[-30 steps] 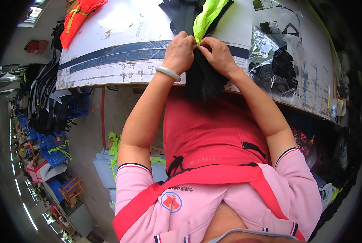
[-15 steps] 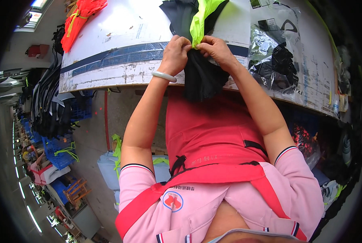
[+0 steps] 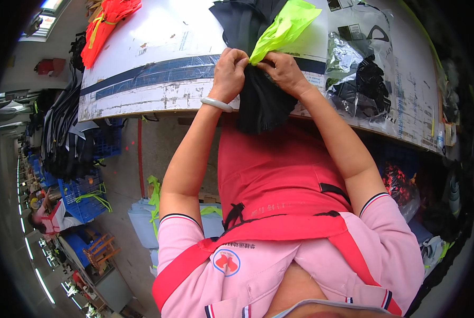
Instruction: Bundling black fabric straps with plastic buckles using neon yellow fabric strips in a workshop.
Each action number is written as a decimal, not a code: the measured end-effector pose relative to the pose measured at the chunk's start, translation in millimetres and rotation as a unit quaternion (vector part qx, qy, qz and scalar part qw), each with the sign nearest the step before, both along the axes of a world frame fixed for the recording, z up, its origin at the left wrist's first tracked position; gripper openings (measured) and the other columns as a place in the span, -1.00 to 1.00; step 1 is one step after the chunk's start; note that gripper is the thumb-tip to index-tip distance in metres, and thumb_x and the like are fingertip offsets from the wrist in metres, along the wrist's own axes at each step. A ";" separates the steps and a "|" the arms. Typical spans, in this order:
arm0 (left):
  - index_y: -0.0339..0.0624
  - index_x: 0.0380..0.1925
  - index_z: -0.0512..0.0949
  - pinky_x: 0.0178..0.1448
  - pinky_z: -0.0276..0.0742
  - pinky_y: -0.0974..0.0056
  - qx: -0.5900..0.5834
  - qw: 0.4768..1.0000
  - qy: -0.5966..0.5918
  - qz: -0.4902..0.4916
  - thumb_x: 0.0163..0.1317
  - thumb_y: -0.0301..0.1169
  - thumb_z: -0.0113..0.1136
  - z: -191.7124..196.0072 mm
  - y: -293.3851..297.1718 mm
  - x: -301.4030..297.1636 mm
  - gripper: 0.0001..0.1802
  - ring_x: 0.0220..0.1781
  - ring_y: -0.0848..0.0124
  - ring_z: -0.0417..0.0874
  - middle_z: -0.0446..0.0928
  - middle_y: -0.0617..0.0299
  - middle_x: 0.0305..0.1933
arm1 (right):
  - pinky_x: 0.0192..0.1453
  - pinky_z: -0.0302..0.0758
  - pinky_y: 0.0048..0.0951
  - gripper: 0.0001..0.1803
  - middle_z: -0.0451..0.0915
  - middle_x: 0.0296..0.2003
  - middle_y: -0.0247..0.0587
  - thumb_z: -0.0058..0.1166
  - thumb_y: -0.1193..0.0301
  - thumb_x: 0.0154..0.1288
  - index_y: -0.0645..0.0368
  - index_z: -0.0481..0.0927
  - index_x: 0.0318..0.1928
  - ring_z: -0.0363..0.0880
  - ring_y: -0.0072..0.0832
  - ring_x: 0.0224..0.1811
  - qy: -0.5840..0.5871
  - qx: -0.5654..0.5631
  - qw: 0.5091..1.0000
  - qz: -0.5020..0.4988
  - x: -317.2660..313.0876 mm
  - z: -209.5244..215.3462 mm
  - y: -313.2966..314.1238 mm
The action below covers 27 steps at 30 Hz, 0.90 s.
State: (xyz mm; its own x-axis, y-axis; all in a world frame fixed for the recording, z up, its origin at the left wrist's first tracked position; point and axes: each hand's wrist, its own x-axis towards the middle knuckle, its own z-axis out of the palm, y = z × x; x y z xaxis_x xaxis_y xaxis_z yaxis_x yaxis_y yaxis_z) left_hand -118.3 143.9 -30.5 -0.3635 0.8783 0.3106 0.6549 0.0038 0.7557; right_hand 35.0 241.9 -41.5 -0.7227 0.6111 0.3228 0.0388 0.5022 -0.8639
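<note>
Black fabric bundle (image 3: 260, 98) hangs over the near edge of the white work table (image 3: 157, 58), and a neon yellow-green strip (image 3: 284, 26) goes around its upper part, with the loose end standing up toward the far side. Left hand (image 3: 230, 71) is closed and pinches the strip right at the bundle, and the right hand (image 3: 282, 71) is also closed on the strip from the other side; the two hands almost touch. To do this well, I think both hands should stay close to the knot place and pull evenly outward, so the strip tightens without the black pieces sliding out below. A white bangle (image 3: 217, 104) sits on the left wrist. Just beside, on the right, lie clear plastic bags (image 3: 359, 69) with black items, and far to the left an orange fabric heap (image 3: 107, 24).
</note>
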 end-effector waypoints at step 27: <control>-0.20 -0.27 0.55 -0.08 0.40 0.46 0.020 0.879 -0.476 0.019 0.26 -0.45 0.21 -24.6 -41.6 -39.2 -0.91 -0.24 0.59 0.52 0.62 0.29 -0.24 | -0.21 0.52 -0.35 -0.77 0.62 -0.41 -0.12 0.18 0.38 0.13 0.22 0.53 -0.22 0.62 -0.25 -0.36 0.016 0.167 0.967 -0.192 -11.6 -47.0 31.2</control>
